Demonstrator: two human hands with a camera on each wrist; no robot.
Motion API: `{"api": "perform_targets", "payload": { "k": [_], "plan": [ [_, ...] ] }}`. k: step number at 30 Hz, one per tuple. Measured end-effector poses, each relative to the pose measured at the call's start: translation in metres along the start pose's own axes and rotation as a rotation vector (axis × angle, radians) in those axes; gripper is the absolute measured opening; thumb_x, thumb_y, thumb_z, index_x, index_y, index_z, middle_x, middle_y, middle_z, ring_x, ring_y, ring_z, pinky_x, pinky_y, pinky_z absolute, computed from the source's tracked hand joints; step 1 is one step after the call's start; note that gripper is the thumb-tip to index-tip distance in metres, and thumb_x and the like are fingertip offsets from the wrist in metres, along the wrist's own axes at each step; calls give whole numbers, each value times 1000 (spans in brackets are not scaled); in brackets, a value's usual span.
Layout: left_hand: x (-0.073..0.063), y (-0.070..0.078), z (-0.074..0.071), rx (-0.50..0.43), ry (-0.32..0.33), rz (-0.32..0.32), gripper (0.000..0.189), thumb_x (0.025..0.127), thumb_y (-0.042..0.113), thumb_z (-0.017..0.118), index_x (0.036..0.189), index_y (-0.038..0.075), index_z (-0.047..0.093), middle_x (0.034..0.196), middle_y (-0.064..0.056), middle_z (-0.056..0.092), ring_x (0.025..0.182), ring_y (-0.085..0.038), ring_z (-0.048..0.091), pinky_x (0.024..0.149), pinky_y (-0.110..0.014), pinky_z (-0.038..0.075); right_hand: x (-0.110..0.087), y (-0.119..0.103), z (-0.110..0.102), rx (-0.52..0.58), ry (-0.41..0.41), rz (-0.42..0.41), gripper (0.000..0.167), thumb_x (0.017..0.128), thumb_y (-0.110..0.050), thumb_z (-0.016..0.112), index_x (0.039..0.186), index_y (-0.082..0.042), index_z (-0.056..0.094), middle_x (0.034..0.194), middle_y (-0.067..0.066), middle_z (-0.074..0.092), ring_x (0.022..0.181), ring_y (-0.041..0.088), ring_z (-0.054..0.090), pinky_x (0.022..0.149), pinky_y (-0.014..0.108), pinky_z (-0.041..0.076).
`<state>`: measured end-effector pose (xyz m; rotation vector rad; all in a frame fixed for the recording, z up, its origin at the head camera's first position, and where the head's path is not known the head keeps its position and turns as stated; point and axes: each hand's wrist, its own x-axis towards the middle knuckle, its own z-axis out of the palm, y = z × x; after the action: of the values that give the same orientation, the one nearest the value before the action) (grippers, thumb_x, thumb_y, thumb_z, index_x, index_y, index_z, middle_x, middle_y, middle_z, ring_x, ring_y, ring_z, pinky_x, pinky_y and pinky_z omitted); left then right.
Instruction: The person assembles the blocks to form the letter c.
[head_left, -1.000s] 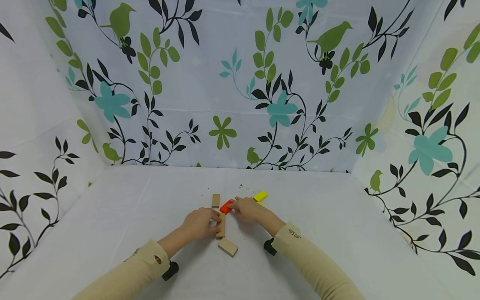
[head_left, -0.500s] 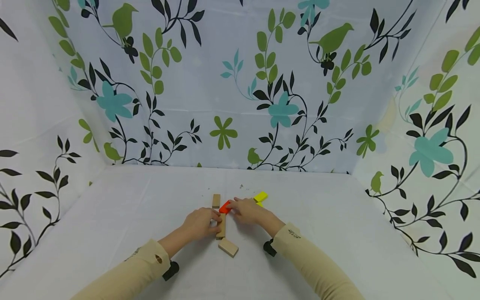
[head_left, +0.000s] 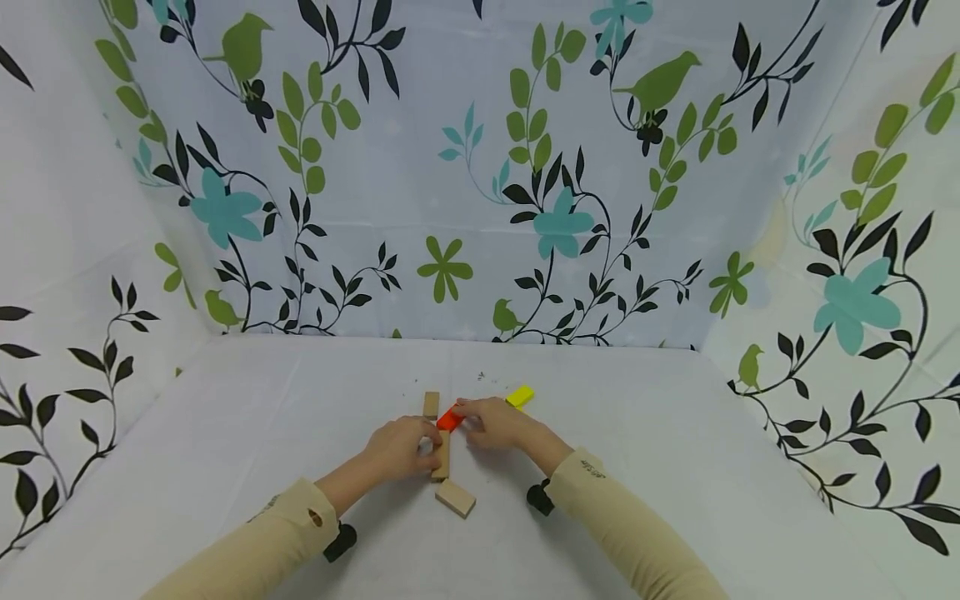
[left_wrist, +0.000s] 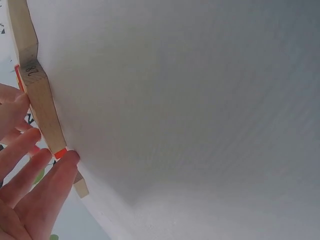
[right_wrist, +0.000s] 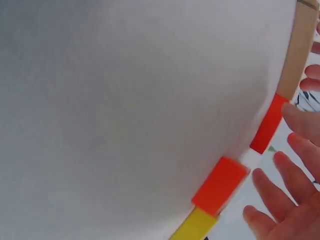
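Observation:
My left hand [head_left: 401, 450] rests its fingertips along the left side of an upright-lying wooden block [head_left: 442, 457]; dark markings show on that block's near end in the left wrist view. At the block's far end a red block [head_left: 450, 418] lies at a slant. My right hand [head_left: 498, 423] pinches the red block, thumb on its near side in the right wrist view, its other fingers spread apart. A second wooden block [head_left: 456, 497] lies angled at the near end of the line, and another wooden block [head_left: 431, 405] lies beyond the red one.
Past my right hand lies a yellow block [head_left: 520, 396]. In the right wrist view an orange-red block [right_wrist: 220, 185] sits end to end with yellow. A white cloth [head_left: 300, 392] covers the table; a printed curtain [head_left: 480, 167] stands behind.
The red block shifts very slightly under my right fingers. My left hand stays at the wooden block; the head view tilts a little.

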<state>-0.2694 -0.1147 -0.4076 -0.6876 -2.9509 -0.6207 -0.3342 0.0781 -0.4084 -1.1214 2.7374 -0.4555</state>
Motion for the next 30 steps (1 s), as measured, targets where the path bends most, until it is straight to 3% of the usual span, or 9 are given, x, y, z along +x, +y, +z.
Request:
{"api": "perform_targets", "payload": {
  "k": [2, 4, 7, 11, 14, 22, 30],
  "plan": [
    [0, -1, -1, -17, 5, -16, 23, 73, 20, 77, 91, 9, 70, 113, -12, 62, 100, -29, 58, 79, -43, 48, -1, 3, -2, 30, 9, 8, 50, 84, -12, 63, 133, -9, 49, 139, 7, 42, 89, 24, 58, 87, 33, 44],
    [1, -3, -2, -28, 15, -38, 23, 73, 21, 77, 92, 9, 70, 112, -11, 61, 94, -27, 59, 77, -41, 49, -3, 7, -4, 51, 18, 23, 52, 84, -12, 64, 134, -8, 48, 139, 6, 42, 96, 24, 58, 90, 34, 43],
    [4, -4, -4, -38, 30, -84, 25, 76, 19, 74, 97, 8, 69, 104, -7, 63, 83, -21, 59, 71, -35, 50, -8, 13, -7, 55, 32, 56, 52, 85, -13, 64, 133, -6, 48, 137, 6, 45, 118, 23, 48, 99, 39, 36],
    [8, -7, -6, 13, 49, -112, 27, 79, 20, 71, 103, 9, 68, 102, -6, 63, 90, -22, 59, 73, -37, 50, -13, 20, -10, 45, 52, 76, 48, 85, -13, 65, 130, -2, 51, 134, 9, 48, 123, 26, 43, 100, 40, 34],
    [11, -9, -6, 49, 68, -106, 26, 80, 21, 71, 103, 10, 68, 104, -5, 64, 97, -25, 58, 75, -39, 49, -15, 23, -11, 27, 62, 81, 44, 85, -13, 64, 126, -1, 53, 130, 11, 51, 122, 28, 44, 99, 39, 36],
    [17, -19, 0, 73, 90, -38, 23, 80, 24, 70, 100, 11, 69, 106, -4, 62, 94, -24, 45, 70, -37, 46, -17, 30, -8, 17, 78, 124, 32, 85, -11, 63, 116, -1, 62, 120, 13, 58, 112, 27, 52, 94, 38, 41],
    [21, -24, 7, 85, 27, -30, 35, 81, 27, 69, 111, 9, 65, 118, -7, 58, 106, -30, 43, 77, -48, 45, -19, 31, -6, -6, 69, 149, 33, 87, -11, 60, 118, 0, 60, 123, 15, 54, 116, 27, 49, 96, 37, 39]
  ]
}}
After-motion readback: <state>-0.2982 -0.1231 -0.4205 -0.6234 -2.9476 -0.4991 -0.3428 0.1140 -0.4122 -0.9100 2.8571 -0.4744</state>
